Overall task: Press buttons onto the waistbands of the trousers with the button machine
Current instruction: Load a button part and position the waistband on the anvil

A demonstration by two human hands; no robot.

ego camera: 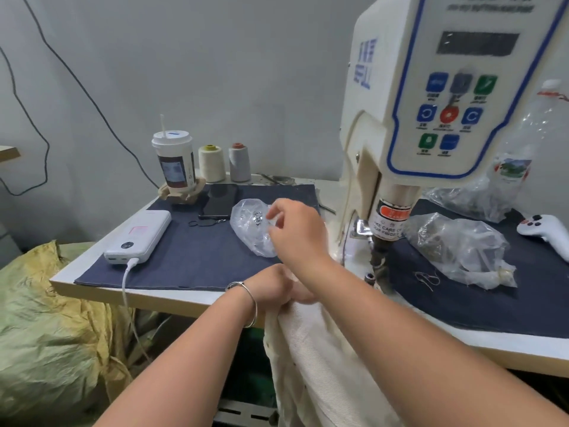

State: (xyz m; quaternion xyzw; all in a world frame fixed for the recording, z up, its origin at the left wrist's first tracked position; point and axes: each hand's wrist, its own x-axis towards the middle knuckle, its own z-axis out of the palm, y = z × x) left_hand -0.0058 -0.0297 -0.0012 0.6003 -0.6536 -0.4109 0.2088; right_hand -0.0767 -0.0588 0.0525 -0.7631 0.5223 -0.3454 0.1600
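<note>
Currently your right hand (pixel 295 229) pinches inside the clear button bag (pixel 251 229); whether a button is caught cannot be seen. Your left hand (pixel 274 288) grips the cream trousers (pixel 311 334) at the table edge, below your right fingers. Loosen that grip and the cloth may slide off. Beside your right wrist, the button machine (pixel 431 118) collar reads "TAKE CARE OF YOUR FINGER".

Two thread cones (pixel 211 163) (pixel 239 162), three plastic bags (pixel 254 229) (pixel 462 251) (pixel 471 200), one cup (pixel 175 161).
</note>
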